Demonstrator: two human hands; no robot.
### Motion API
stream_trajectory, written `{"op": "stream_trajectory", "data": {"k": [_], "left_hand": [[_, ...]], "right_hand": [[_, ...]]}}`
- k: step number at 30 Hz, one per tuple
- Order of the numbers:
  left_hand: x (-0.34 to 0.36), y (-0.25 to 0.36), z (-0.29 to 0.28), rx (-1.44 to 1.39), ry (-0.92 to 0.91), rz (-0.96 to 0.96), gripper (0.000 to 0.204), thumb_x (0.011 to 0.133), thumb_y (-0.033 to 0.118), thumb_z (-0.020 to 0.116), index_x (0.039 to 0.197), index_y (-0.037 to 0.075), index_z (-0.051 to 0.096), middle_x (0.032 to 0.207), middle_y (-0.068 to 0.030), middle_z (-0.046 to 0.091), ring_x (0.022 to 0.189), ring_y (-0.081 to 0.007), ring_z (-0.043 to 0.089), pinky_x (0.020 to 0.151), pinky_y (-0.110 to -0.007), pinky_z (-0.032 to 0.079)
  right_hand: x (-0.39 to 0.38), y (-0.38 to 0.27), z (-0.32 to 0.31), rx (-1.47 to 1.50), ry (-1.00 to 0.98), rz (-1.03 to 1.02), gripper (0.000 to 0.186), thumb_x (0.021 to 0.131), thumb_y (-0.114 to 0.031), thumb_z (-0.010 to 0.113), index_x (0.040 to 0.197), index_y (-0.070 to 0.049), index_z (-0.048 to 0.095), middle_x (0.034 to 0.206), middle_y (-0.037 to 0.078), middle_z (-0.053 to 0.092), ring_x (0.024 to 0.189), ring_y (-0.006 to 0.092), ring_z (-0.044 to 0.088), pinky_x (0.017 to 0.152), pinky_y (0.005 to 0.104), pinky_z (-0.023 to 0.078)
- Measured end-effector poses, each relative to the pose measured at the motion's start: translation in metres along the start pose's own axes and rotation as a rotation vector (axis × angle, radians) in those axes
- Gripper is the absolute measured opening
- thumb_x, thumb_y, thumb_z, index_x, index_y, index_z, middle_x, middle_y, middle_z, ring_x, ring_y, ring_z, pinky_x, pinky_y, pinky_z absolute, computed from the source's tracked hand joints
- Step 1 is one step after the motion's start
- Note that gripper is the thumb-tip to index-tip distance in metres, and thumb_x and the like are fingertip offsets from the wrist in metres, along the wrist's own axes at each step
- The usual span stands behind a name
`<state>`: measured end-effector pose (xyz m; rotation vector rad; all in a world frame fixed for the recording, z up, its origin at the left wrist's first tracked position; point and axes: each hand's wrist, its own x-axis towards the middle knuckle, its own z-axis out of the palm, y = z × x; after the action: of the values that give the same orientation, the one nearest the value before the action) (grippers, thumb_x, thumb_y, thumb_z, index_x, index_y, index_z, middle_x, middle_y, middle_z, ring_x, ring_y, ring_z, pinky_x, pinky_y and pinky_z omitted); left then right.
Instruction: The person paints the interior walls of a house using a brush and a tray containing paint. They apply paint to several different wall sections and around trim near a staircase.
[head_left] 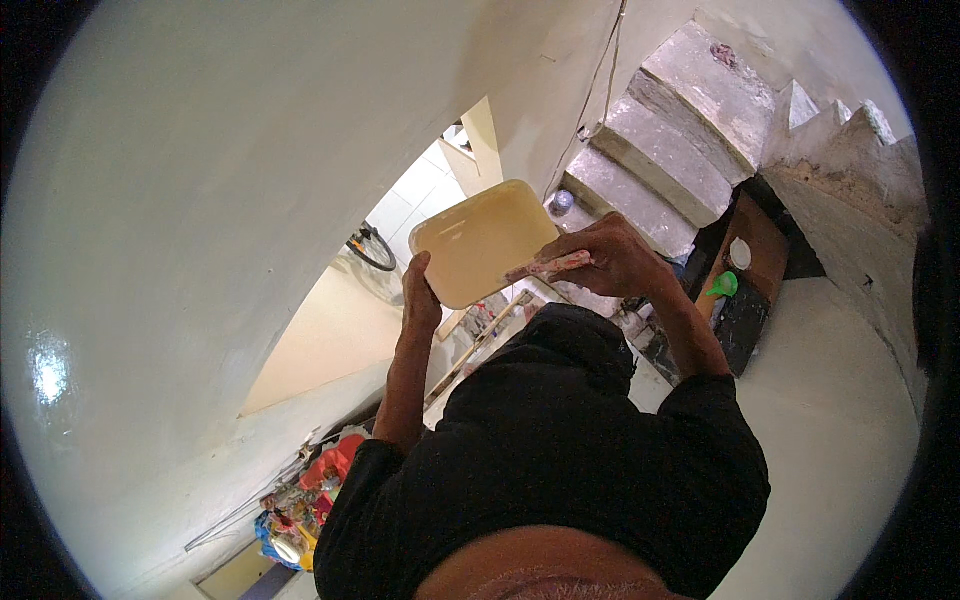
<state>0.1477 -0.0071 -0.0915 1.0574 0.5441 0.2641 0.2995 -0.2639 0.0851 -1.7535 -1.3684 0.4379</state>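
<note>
My left hand [420, 295] grips a cream-yellow rectangular tub [462, 207] by its near left side, thumb at the rim. The tub is tilted and seems to hold a pale cream liquid, perhaps paint. In my right hand [622, 255] is a paintbrush [570, 262] with a whitish handle smeared in red. Its darker tip points left, over the tub's near right edge. Whether the tip touches the rim or the liquid, I cannot tell.
Rough concrete steps [655, 155] rise at the far right, a small jar [562, 202] on a low one. A pale wall [230, 170] fills the left, with an opening onto white tiles [412, 188]. A green scoop-like item [722, 285] lies right; coloured clutter [315, 490] lower left.
</note>
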Motion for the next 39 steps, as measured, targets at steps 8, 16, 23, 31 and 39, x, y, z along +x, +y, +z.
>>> {"op": "stream_trajectory", "data": {"k": [8, 16, 23, 31, 39], "left_hand": [[-0.005, -0.004, 0.002, -0.039, -0.007, -0.028, 0.054, 0.089, 0.043, 0.045, 0.119, -0.002, 0.053, 0.108, -0.0133, 0.062, 0.096, -0.0215, 0.062, 0.084, -0.034, 0.05], [-0.007, -0.011, -0.003, -0.053, -0.005, -0.068, 0.055, 0.088, 0.041, 0.046, 0.115, -0.005, 0.056, 0.104, -0.0148, 0.064, 0.091, -0.0209, 0.063, 0.08, -0.033, 0.051], [-0.007, -0.013, -0.004, -0.028, -0.049, -0.022, 0.055, 0.092, 0.043, 0.042, 0.128, 0.002, 0.049, 0.12, -0.0137, 0.06, 0.108, -0.0239, 0.06, 0.092, -0.038, 0.049], [0.008, -0.013, 0.0, -0.046, -0.074, -0.007, 0.052, 0.095, 0.042, 0.039, 0.125, 0.002, 0.051, 0.117, -0.0118, 0.061, 0.105, -0.0217, 0.061, 0.09, -0.036, 0.05], [0.01, -0.007, 0.013, -0.059, -0.038, 0.039, 0.05, 0.094, 0.038, 0.039, 0.123, -0.002, 0.053, 0.114, -0.0132, 0.062, 0.1, -0.0219, 0.063, 0.084, -0.034, 0.053]], "right_hand": [[0.017, 0.029, 0.001, -0.209, 0.2, -0.082, 0.023, 0.075, -0.018, 0.079, 0.096, -0.01, 0.072, 0.082, 0.003, 0.072, 0.068, 0.0154, 0.069, 0.064, 0.0299, 0.05], [0.031, 0.054, 0.005, -0.099, 0.272, -0.067, 0.021, 0.077, -0.01, 0.076, 0.096, -0.006, 0.071, 0.082, 0.008, 0.072, 0.07, 0.0185, 0.071, 0.065, 0.0294, 0.054], [0.023, 0.034, 0.01, -0.199, 0.426, -0.064, 0.02, 0.082, -0.025, 0.072, 0.096, -0.01, 0.07, 0.075, 0.008, 0.07, 0.06, 0.0223, 0.068, 0.057, 0.0313, 0.052], [0.018, 0.017, 0.004, -0.021, 0.085, -0.046, 0.016, 0.079, -0.018, 0.075, 0.09, -0.008, 0.069, 0.074, 0.008, 0.07, 0.064, 0.0221, 0.069, 0.061, 0.0317, 0.053], [0.006, 0.094, -0.032, 0.372, 0.375, 0.025, 0.007, 0.081, -0.002, 0.065, 0.086, 0.001, 0.07, 0.09, 0.012, 0.071, 0.079, 0.0192, 0.069, 0.069, 0.0308, 0.056]]}}
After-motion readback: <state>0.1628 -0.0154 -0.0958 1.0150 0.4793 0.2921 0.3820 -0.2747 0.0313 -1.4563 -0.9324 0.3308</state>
